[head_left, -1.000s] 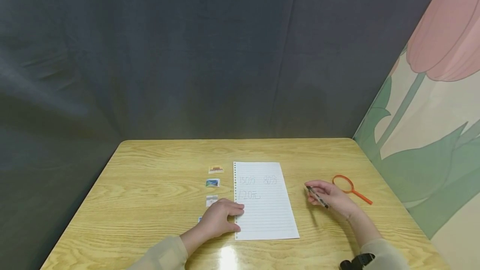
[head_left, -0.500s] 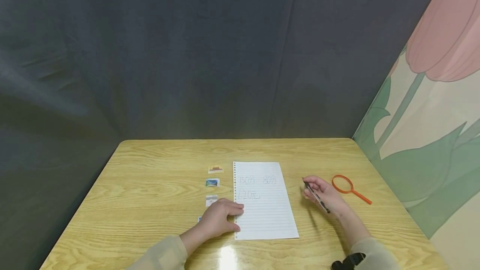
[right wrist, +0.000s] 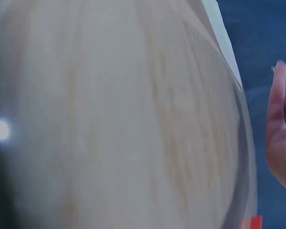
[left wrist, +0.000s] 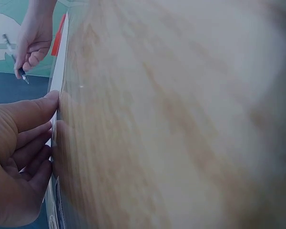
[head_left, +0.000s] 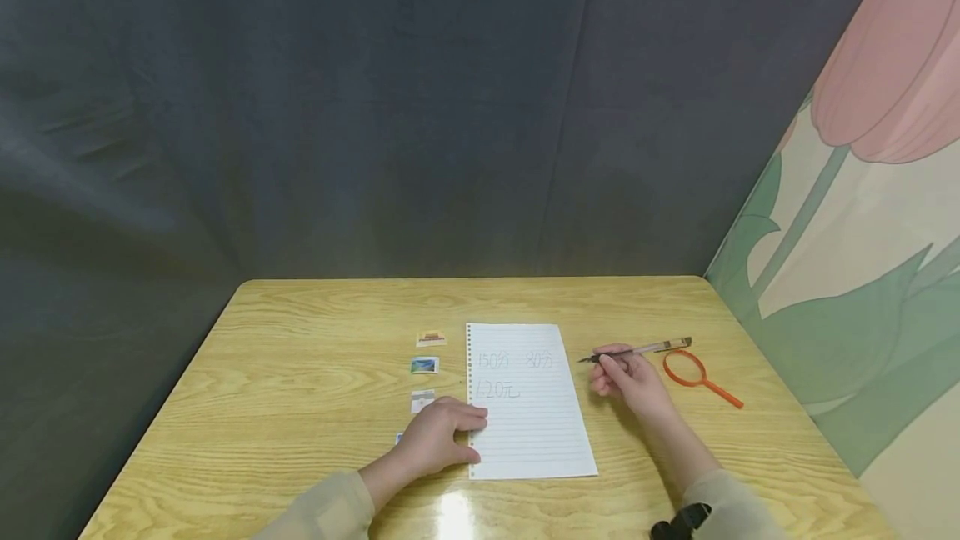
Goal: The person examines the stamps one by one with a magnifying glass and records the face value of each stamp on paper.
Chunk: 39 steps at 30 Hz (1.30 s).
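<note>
On the table lies a sheet of lined loose-leaf paper with handwritten figures across its upper part. My left hand rests on the paper's left edge, its fingers extended and touching the sheet and tabletop. Off the paper's right side, my right hand pinches a pen above the table, the dark tip pointing left. Left of the sheet, several small stamps form a column: a yellowish stamp, a blue-green stamp, a grey-white stamp and a blue-edged stamp mostly hidden by the left hand.
An orange magnifying glass lies right of the right hand. Dark cloth hangs behind the wooden table. A flower-patterned wall covering borders the table's right side.
My right hand has moved left toward the paper. The pen has swung in its fingers, from slanting down to the right to nearly level, tip left. The left hand stays put.
</note>
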Each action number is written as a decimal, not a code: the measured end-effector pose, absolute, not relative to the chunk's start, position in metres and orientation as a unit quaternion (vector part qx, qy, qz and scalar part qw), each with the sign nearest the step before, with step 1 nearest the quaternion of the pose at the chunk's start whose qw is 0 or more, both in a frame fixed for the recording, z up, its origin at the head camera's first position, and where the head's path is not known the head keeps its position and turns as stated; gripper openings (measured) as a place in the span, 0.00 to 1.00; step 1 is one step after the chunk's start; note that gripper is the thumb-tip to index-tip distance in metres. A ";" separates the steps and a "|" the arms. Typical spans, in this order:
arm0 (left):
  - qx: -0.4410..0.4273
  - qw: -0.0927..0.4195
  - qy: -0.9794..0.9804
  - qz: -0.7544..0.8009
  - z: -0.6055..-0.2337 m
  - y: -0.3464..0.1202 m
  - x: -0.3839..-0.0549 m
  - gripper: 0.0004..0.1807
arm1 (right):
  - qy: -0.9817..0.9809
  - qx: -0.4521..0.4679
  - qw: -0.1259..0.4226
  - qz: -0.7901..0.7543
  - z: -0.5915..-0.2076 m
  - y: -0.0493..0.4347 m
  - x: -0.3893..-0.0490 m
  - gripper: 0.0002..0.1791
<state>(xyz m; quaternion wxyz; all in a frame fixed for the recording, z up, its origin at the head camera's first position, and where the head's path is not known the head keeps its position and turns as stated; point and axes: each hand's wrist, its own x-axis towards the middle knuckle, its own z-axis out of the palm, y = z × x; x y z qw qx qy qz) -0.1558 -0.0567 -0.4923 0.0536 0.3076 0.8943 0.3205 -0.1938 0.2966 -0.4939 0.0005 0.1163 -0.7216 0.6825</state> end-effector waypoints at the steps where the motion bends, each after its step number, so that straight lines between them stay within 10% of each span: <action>1: 0.307 0.055 0.895 0.320 -0.492 -0.057 -0.156 0.26 | -0.739 0.114 0.019 0.664 -0.493 0.293 -0.195 0.17; 39: 0.312 0.061 0.892 0.322 -0.493 -0.057 -0.155 0.25 | -0.881 0.068 0.008 0.468 -0.506 0.227 -0.204 0.05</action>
